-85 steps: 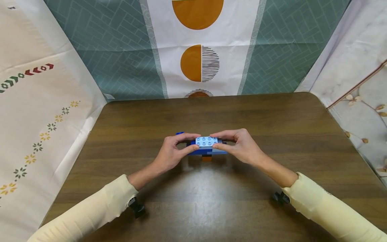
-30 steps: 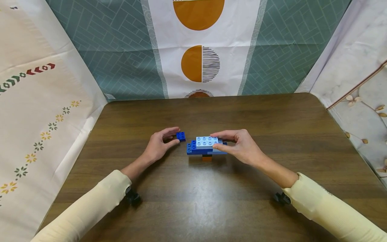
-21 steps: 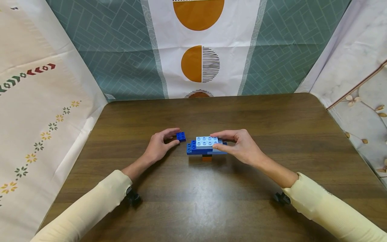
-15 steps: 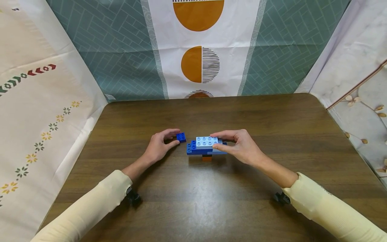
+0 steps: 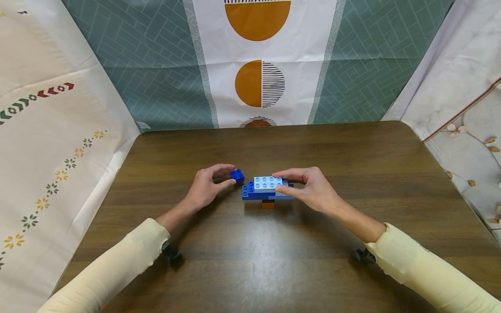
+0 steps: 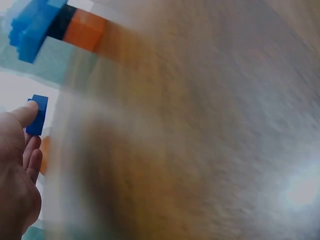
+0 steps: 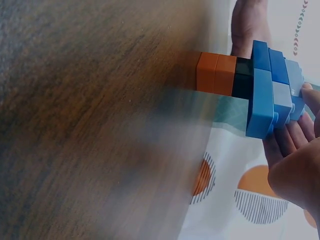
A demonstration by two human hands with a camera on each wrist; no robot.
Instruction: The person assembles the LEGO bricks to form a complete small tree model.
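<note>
A toy-brick build stands upright mid-table. Orange bricks (image 7: 216, 73) form its narrow foot, with a black brick (image 7: 242, 78) above. Wider layers of dark blue bricks (image 5: 256, 196) and paler blue ones rest on that, topped by a light blue brick (image 5: 265, 184) with several studs. My right hand (image 5: 314, 190) holds the right end of this top brick between thumb and fingers. Left of the build, my left hand (image 5: 205, 188) pinches a small dark blue brick (image 5: 237, 176). In the left wrist view this small brick (image 6: 38, 115) appears raised off the tabletop.
The brown wooden table (image 5: 258, 261) reaches back to a hanging patterned cloth (image 5: 156, 78). More cloth hangs at the left and right sides. A dark wrist camera (image 5: 172, 254) sits under the left sleeve, another camera (image 5: 365, 256) under the right.
My left hand has left the build's top brick, moved left, and taken the small dark blue brick, which has now shifted slightly right and tilted. My right hand has stayed in place.
</note>
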